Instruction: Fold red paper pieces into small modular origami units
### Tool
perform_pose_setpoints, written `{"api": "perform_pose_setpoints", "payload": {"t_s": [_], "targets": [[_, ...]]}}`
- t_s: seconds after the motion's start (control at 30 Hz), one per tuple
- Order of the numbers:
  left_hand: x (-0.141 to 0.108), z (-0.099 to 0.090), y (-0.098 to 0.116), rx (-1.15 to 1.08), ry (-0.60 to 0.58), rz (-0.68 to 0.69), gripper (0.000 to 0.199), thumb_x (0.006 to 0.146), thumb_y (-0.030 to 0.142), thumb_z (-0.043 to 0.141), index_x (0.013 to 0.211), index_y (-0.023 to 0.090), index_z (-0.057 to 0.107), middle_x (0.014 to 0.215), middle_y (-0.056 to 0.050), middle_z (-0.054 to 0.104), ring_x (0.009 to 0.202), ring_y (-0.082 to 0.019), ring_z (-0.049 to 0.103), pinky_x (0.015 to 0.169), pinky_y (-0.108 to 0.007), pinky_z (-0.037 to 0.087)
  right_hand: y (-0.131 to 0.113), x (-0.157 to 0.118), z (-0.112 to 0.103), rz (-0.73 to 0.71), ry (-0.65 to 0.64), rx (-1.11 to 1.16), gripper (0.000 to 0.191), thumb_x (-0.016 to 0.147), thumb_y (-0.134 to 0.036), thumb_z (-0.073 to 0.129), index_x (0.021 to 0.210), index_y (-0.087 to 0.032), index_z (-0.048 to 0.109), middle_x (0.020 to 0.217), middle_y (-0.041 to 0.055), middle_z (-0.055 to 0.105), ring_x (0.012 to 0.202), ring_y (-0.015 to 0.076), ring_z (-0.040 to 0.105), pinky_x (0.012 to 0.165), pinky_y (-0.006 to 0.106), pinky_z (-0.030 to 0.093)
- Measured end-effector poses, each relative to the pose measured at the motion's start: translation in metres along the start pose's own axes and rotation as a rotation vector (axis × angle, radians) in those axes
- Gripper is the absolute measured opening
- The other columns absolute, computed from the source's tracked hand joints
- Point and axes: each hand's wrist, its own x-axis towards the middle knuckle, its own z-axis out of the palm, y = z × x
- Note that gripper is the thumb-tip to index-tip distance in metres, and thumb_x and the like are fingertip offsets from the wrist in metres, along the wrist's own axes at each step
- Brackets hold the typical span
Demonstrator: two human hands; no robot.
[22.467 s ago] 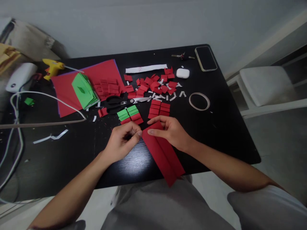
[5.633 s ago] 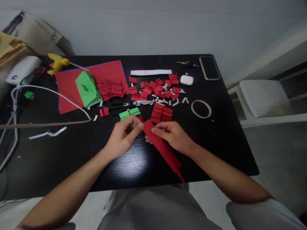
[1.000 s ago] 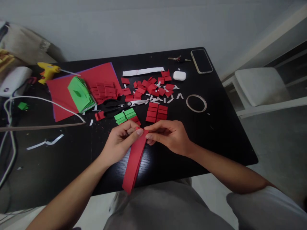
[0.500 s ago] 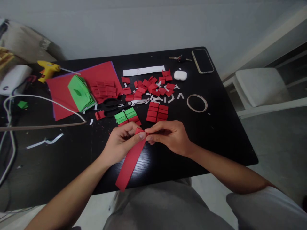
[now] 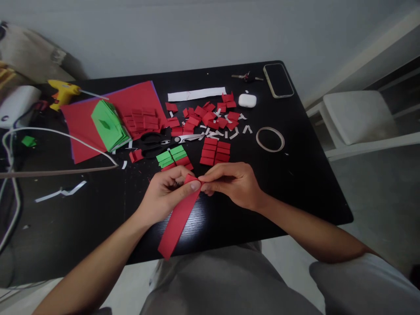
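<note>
Though near strip [image 5: 180, 223], scissors [image 5: 179, 139] (black-handled).

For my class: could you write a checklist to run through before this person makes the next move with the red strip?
1. Left hand gripping the red strip near its upper end: ok.
2. Right hand pinching that upper end too: ok.
3. Scissors lying on the table, out of both hands: ok.
4. Strip's lower end well inside the table's front edge: not ok, it reaches about to that edge in this view.
5. Paper edges lined up beneath the fingers: cannot tell, they are covered.
</note>
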Motion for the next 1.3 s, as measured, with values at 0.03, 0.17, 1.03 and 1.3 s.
{"api": "perform_pose_setpoints", "payload": {"t_s": [0.03, 0.17, 1.03, 1.3], "targets": [[-0.0002, -0.0003, -0.0004, -0.009, -0.003, -0.003, 0.028, 0.088, 0.037, 0.079, 0.076, 0.015, 0.067, 0.067, -0.003, 0.073, 0.060, -0.013, 0.067, 0.057, -0.022, 0.050, -0.0001, 0.0002, -0.0003, -0.006, -0.006, -0.001, 0.018, 0.077, -0.026, 0.090, 0.094, -0.022, 0.085, 0.084, 0.0031, 0.080, 0.065, 0.0146, 0.074, 0.064, 0.029, 0.065], [-0.0012, -0.0011, -0.0010, -0.062, -0.032, -0.012, 0.021, 0.090, 0.031, 0.077, 0.078, 0.015, 0.070, 0.069, -0.003, 0.076, 0.064, -0.014, 0.071, 0.063, -0.022, 0.055, 0.0001, 0.0009, -0.0013, -0.036, -0.026, 0.012, 0.016, 0.078, -0.024, 0.089, 0.094, -0.023, 0.085, 0.085, 0.0027, 0.080, 0.065, 0.0139, 0.074, 0.063, 0.028, 0.065], [0.0007, 0.0003, -0.0018, -0.144, -0.045, -0.047, 0.022, 0.088, 0.030, 0.080, 0.077, 0.014, 0.070, 0.067, -0.003, 0.074, 0.062, -0.014, 0.071, 0.062, -0.022, 0.057, 0.0016, 0.0008, -0.0004, -0.009, -0.019, 0.015, 0.014, 0.079, -0.022, 0.088, 0.093, -0.022, 0.085, 0.083, 0.0026, 0.080, 0.063, 0.0131, 0.073, 0.059, 0.025, 0.063], [0.0011, 0.0002, -0.0032, -0.178, -0.060, -0.042, 0.019, 0.090, 0.026, 0.078, 0.078, 0.014, 0.070, 0.069, -0.002, 0.075, 0.062, -0.012, 0.071, 0.062, -0.018, 0.055, 0.0039, 0.0006, -0.0008, -0.030, -0.023, 0.028, 0.014, 0.079, -0.021, 0.088, 0.093, -0.020, 0.085, 0.083, 0.0035, 0.080, 0.063, 0.0134, 0.073, 0.059, 0.025, 0.062]]}}
